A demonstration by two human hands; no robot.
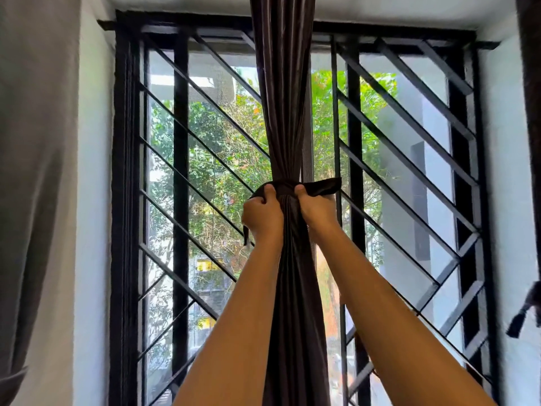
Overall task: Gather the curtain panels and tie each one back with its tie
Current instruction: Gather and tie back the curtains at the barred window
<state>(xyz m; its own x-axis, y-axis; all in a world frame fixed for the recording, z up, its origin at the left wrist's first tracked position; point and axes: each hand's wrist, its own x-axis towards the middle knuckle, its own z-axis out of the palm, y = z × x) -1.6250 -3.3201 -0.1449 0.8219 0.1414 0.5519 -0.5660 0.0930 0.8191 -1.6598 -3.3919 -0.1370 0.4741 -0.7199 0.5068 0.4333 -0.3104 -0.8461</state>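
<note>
A dark brown curtain panel (282, 98) hangs gathered into a narrow bundle down the middle of the window. A matching dark tie (285, 187) wraps around the bundle at its narrowest point. My left hand (262, 215) grips the tie's left end, which dangles below my fist. My right hand (316, 208) grips the tie's right end, and that end sticks out to the right (328, 184). Both arms reach up from the bottom of the view on either side of the bundle.
Behind the curtain stands a window with black metal grille bars (409, 118) and trees outside. A pale grey curtain (32, 171) hangs at the far left. Another dark curtain (531, 83) with a hanging tassel tie (524, 315) is at the right edge.
</note>
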